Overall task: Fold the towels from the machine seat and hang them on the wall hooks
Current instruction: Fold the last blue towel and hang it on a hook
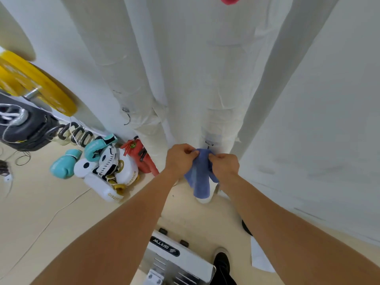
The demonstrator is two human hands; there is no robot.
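White wall (329, 99) fills most of the view, with three fat pipes (127, 68) wrapped in wrinkled white covering running down to a pale beige floor (37, 202). Both bare arms reach forward and the two hands meet at one small blue towel (200, 177), soft and nubbly, held up against the wall near the pipes. Left hand (181, 159) pinches its top edge at one side, right hand (225, 163) pinches it at the other, knuckles close together, so the cloth hangs below in a limp narrow drape. On the floor to the left lie two teal boxing gloves (63, 164) (smooth and padded), white and black pads (109, 171) in a heap, and one red fire extinguisher (141, 157) leaning at the pipe base. Two yellow weight plates (41, 83), round and flat, sit on a bar at the far left. Below the arms is a white machine base (181, 258) and one black shoe (222, 262).
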